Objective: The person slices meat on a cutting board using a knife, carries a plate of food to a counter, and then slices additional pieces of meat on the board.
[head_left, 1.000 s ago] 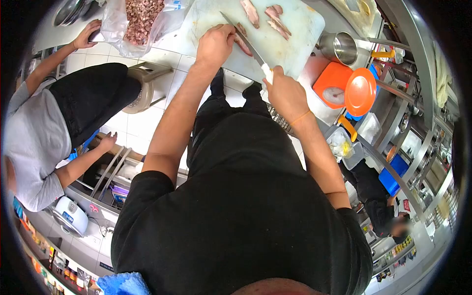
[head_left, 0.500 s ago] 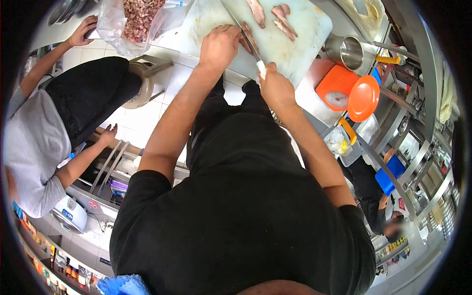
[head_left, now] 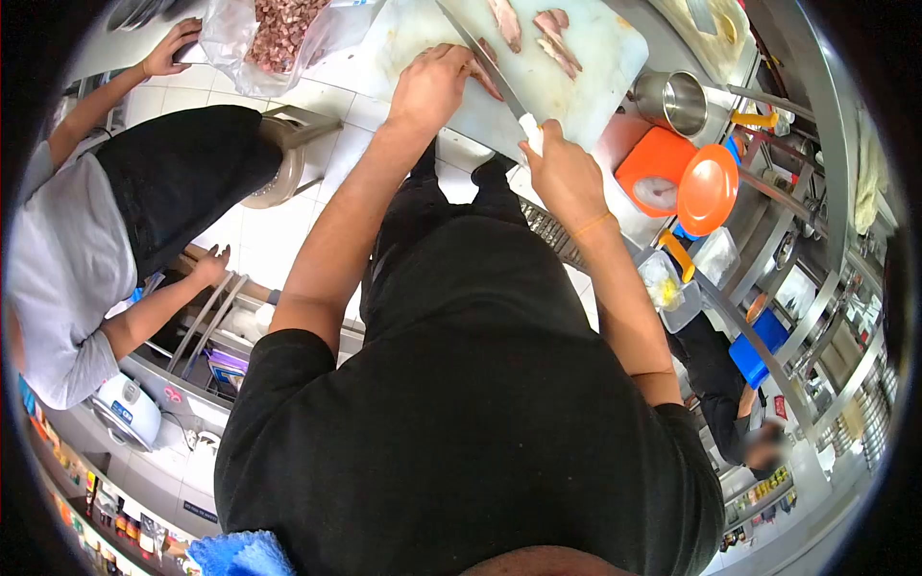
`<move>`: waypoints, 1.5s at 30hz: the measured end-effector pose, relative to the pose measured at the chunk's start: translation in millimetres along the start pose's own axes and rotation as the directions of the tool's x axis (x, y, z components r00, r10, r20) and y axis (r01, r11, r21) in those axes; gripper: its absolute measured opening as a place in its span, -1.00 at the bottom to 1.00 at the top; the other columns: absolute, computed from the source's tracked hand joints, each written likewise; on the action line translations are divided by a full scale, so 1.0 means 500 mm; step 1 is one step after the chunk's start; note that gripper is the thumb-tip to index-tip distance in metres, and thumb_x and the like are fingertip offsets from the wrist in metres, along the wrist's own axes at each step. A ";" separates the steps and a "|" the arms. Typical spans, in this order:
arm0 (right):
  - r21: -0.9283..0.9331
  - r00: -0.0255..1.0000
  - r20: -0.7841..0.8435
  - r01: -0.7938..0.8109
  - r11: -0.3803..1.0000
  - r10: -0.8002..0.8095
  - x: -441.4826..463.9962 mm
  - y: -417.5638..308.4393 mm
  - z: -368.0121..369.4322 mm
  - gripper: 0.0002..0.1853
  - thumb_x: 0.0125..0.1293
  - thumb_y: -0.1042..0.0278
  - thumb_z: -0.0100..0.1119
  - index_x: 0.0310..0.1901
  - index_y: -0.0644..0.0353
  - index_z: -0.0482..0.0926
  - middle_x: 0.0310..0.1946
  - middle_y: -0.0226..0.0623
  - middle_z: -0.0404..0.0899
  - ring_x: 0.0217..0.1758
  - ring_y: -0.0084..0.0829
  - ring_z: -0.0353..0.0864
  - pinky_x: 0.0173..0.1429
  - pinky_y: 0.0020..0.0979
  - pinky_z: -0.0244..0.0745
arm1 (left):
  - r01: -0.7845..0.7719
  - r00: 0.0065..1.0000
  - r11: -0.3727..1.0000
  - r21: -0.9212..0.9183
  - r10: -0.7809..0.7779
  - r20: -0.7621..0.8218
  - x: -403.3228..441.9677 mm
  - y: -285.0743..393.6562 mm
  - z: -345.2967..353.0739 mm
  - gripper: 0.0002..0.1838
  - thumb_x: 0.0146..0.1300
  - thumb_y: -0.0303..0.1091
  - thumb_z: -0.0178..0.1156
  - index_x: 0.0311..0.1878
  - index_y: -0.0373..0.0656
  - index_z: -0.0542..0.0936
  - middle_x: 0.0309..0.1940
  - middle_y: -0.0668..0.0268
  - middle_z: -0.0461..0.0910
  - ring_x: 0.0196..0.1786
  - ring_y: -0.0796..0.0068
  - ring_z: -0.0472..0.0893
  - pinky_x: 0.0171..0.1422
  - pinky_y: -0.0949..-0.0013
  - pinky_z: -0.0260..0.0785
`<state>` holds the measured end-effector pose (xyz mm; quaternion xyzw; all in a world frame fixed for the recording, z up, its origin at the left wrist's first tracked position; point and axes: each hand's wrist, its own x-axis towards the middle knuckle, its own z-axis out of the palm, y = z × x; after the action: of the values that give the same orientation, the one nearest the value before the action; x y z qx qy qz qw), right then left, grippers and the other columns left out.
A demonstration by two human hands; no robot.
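On the white cutting board (head_left: 586,106), a strip of meat (head_left: 487,82) lies under the fingertips of my left hand (head_left: 432,86), which are bent and pressed together on it. My right hand (head_left: 565,173) is closed round the white handle of a knife (head_left: 499,83). The blade points up and to the left, along the strip and close beside my left fingertips. More meat pieces (head_left: 556,43) and another strip (head_left: 505,24) rest farther back on the board.
A bag of diced meat (head_left: 280,34) is at the back left. A person (head_left: 77,259) sits at the left, one hand at the counter. Right of the board are a metal pot (head_left: 670,103), an orange scale (head_left: 653,163) and an orange plate (head_left: 708,190). Another person (head_left: 715,384) is at the far right.
Over the last second the knife and my right hand moved toward me and left, then back up and right. My left hand stays on the strip. The view has shifted slightly.
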<state>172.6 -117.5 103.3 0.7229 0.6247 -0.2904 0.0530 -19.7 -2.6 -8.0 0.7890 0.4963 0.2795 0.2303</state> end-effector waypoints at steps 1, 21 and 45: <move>-0.014 1.000 0.005 0.005 1.000 -0.005 -0.006 0.004 0.000 -0.56 0.58 0.06 0.19 0.09 0.37 0.45 -0.40 0.22 0.72 -0.25 0.25 0.77 -0.14 0.17 0.61 | 0.004 1.000 1.000 0.006 -0.004 0.004 -0.001 0.000 0.002 -0.81 0.32 -0.42 0.35 -0.02 -0.13 0.70 -0.09 0.17 0.75 0.05 0.02 0.72 0.18 0.03 0.58; -0.035 0.999 0.027 0.031 0.999 -0.030 0.050 0.022 0.065 -0.58 0.61 0.11 0.13 0.05 0.41 0.39 -0.40 0.22 0.72 -0.27 0.23 0.78 -0.17 0.12 0.66 | -0.084 0.996 0.995 0.048 0.083 0.013 0.003 -0.014 0.013 -0.90 0.35 -0.43 0.30 -0.12 -0.12 0.73 -0.15 0.22 0.76 -0.05 0.07 0.75 0.10 0.08 0.62; 0.068 0.984 -0.159 -0.070 0.995 0.080 -0.064 0.128 0.010 -0.53 0.56 0.03 0.23 0.14 0.33 0.47 -0.25 0.28 0.72 -0.14 0.30 0.73 -0.11 0.19 0.57 | -0.566 0.776 0.818 0.103 0.486 0.401 0.091 -0.024 -0.032 -0.48 0.32 -0.37 0.35 0.36 0.11 0.63 0.31 0.29 0.63 0.53 0.21 0.47 0.62 0.12 0.31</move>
<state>229.2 -161.4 96.6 0.7684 0.5900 -0.2477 -0.0094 -22.3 44.9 6.0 0.9538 0.2318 0.1292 0.1407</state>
